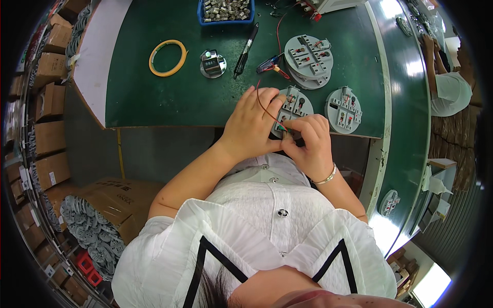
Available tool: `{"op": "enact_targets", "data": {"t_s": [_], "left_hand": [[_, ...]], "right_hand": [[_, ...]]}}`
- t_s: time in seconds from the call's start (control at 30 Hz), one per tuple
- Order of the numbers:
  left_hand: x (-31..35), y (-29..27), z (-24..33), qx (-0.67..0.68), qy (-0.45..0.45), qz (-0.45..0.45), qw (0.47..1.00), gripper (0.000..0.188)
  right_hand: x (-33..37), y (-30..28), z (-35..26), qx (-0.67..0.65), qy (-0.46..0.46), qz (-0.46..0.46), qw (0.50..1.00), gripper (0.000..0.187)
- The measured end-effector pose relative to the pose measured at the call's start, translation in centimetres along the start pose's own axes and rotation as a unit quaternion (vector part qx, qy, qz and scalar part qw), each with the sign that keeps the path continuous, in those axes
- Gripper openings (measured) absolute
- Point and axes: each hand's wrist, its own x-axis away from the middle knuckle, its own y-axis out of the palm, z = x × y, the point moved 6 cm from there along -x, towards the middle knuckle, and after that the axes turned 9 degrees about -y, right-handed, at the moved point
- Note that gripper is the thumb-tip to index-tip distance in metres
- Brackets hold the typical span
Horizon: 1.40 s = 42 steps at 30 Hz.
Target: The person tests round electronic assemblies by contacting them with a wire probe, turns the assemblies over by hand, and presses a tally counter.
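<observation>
A round grey plastic disc (303, 107) with small metal and coloured parts lies at the table's front edge. My left hand (246, 123) is closed on its left side, fingers over the top and thumb at the near edge. At the disc's near edge, the thumb and forefinger of my right hand (310, 143) are pinched together. A thin red wire (263, 107) curves over my left fingers and ends at that pinch, where a bit of green shows. My fingers hide the wire's end. A similar disc (343, 110) lies to the right, and stacked discs (309, 55) sit behind.
Behind my hands are a screwdriver (267, 63), a black pen (246, 50), a tally counter (212, 64) and a yellow tape roll (168, 58). A blue bin (226, 21) of small metal parts stands farther back. A carton (123, 200) is at lower left; another person (452, 92) is at far right.
</observation>
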Motion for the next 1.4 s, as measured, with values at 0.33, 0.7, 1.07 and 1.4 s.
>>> {"op": "enact_targets", "data": {"t_s": [0.33,0.7,1.07,1.4], "left_hand": [[0.0,0.2,0.0,0.004,-0.001,0.007,1.0,0.084],[-0.2,0.0,0.1,0.01,-0.008,-0.012,1.0,0.09],[-0.3,0.1,0.1,-0.007,0.005,-0.001,1.0,0.098],[-0.6,0.3,-0.1,-0.005,0.004,-0.004,1.0,0.096]], "right_hand": [[0.2,0.5,-0.4,0.022,-0.018,0.004,1.0,0.033],[1.8,-0.9,0.4,0.006,0.016,0.014,1.0,0.029],[1.9,-3.1,4.8,0.029,0.132,0.08,0.988,0.025],[0.9,-2.8,4.1,0.062,0.072,0.031,0.995,0.026]]}}
